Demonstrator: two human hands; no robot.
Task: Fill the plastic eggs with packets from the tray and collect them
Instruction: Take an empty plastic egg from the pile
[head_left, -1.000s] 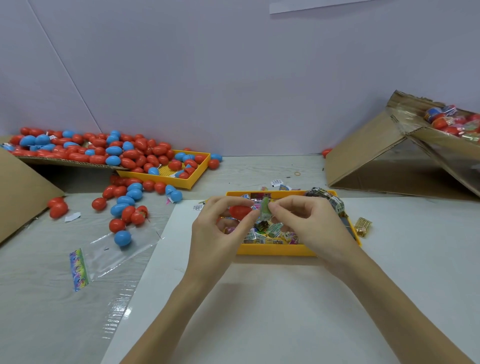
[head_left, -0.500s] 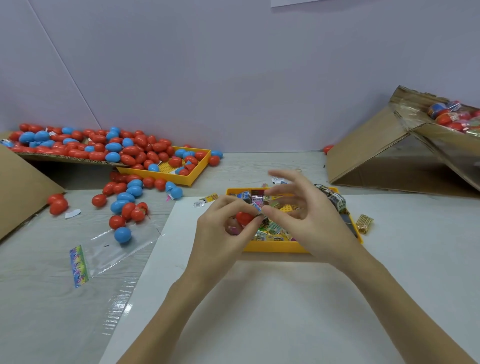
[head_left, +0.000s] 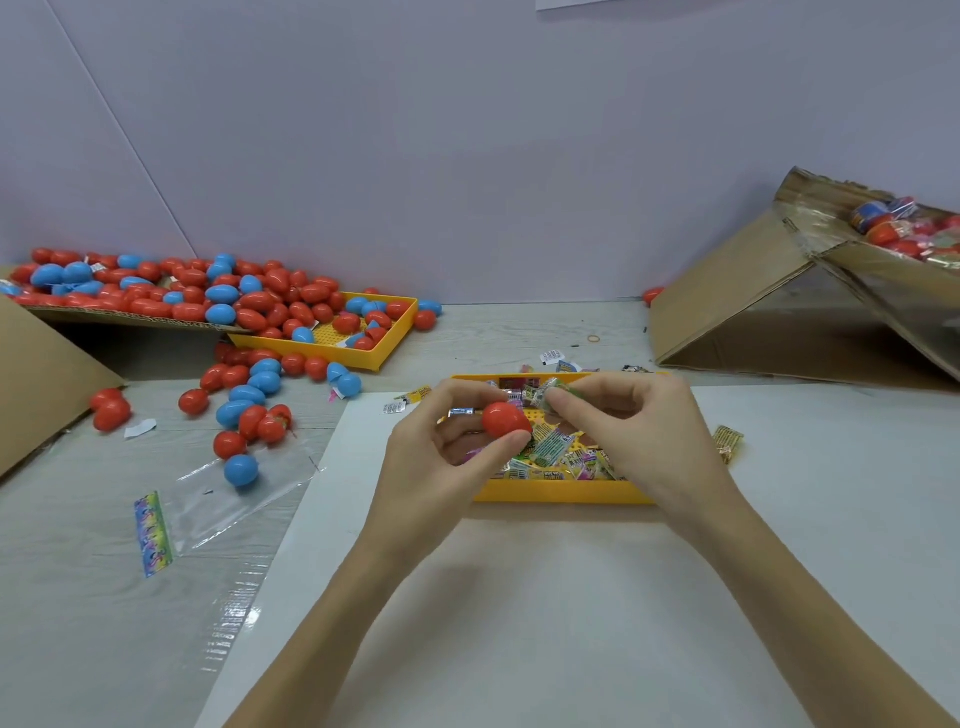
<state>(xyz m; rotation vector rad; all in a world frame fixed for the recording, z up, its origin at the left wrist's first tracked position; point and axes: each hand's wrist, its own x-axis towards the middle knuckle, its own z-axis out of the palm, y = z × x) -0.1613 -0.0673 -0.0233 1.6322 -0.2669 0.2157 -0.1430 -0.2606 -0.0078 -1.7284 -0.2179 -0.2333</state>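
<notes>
Plastic egg halves were the matter in hand: a red egg piece (head_left: 505, 419) sat above the yellow packet tray (head_left: 561, 491), pinched between the thumb and curled fingers of the left hand (head_left: 441, 447). Just beside it, over the tray's far half, the right hand (head_left: 636, 431) pinched a small green-and-clear packet (head_left: 553, 391) at its fingertips, close to the egg piece but whether touching it I could not tell. More packets (head_left: 556, 457) lay heaped inside the tray. Well to the tray's left lay a spill of red and blue eggs (head_left: 249, 384) around a second yellow tray (head_left: 363, 353); to its right stood a tilted cardboard box (head_left: 753, 301).
</notes>
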